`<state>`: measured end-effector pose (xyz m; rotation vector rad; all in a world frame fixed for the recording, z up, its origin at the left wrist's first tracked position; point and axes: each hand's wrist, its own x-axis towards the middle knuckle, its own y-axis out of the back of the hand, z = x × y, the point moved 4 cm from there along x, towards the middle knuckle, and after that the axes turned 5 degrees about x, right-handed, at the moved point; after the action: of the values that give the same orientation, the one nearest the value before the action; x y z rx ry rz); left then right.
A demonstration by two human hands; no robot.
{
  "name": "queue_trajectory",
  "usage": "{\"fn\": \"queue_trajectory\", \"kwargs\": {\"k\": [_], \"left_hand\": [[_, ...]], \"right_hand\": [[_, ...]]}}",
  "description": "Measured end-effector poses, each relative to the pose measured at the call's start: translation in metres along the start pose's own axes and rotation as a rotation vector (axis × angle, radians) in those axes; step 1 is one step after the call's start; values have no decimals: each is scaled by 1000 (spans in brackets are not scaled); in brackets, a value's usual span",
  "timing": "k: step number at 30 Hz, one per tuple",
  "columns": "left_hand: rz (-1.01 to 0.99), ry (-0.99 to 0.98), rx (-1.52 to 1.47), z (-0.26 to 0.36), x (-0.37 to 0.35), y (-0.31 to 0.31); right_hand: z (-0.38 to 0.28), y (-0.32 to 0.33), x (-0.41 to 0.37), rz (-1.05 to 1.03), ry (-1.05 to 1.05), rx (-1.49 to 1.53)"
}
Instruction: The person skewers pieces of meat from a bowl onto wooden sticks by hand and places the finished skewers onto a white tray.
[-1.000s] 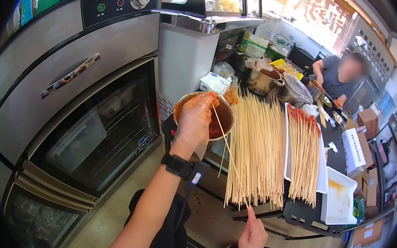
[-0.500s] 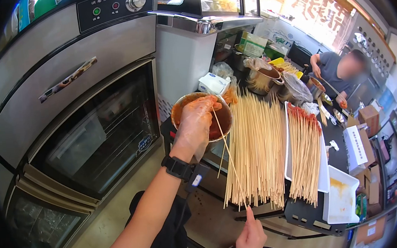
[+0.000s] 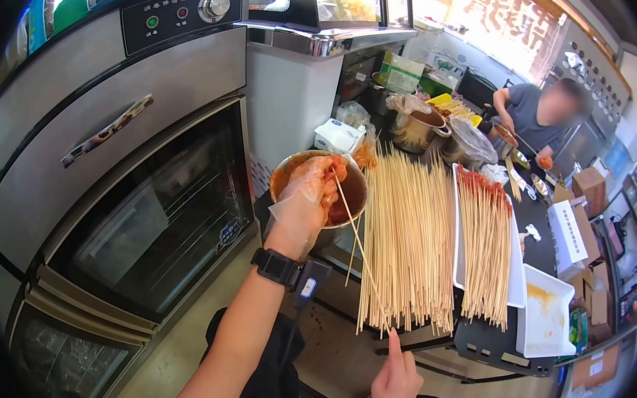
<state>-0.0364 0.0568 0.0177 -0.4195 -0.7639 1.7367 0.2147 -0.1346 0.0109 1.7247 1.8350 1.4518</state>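
Note:
My left hand [image 3: 305, 200], in a clear plastic glove smeared with red sauce, is closed around a piece of marinated meat [image 3: 333, 171] over a metal pot [image 3: 280, 173]. Dark red sauce [image 3: 340, 206] lines the pot. The tip of a bamboo skewer [image 3: 356, 230] meets the meat, and its shaft slants down toward me. At its lower end is my bare right hand [image 3: 395, 380], index finger stretched along the skewer and the other fingers curled. Beside the pot lies a wide row of bare skewers [image 3: 404, 244].
Skewers with red meat [image 3: 483, 246] fill a white tray [image 3: 518, 288] on the right, near a stained white tray [image 3: 548, 312]. Behind are a tissue pack [image 3: 340, 135] and a second pot [image 3: 412, 133]. A person [image 3: 532, 111] works across the table. A glass-door cabinet [image 3: 162, 211] stands left.
My left hand has turned slightly, showing more of the meat at the skewer's tip. My right hand stays at the lower end. Across the table, the other person's hands have shifted.

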Motion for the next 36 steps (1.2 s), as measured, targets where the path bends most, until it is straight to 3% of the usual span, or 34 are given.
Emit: {"fn": "queue_trajectory", "kwargs": {"k": [2,15,18,20,23,24,26,27,31,34,36], "left_hand": [[7,94,-56,-3,4,3],[54,127,-155,-10,7,4],[-6,89,-118,-7,3,-1],[-39,-36,127,-3,1,-1],[-152,34,5,-1,-6,-3],[-117,-47,231,-1,-11,-7],[-81,22,102,-5,-6,-6],[-45,85,-30,-5,-6,-9],[-166,129,-19,-1,-10,-19],[-134,54,-11,-7,4,-3],[73,181,-102,-10,10,2]], "right_hand": [[0,0,1,2,5,-10],[1,-11,0,3,0,-37],[-6,-9,5,60,16,40],[-8,-9,4,49,1,54],[-3,-17,5,-56,-103,-57],[-5,-20,6,-64,-69,-52],[-6,-23,9,-71,-43,-47],[-5,-23,11,-66,-78,22],[10,-16,17,12,-141,281],[31,1,14,86,-165,338],[50,21,21,169,-209,301]]}}
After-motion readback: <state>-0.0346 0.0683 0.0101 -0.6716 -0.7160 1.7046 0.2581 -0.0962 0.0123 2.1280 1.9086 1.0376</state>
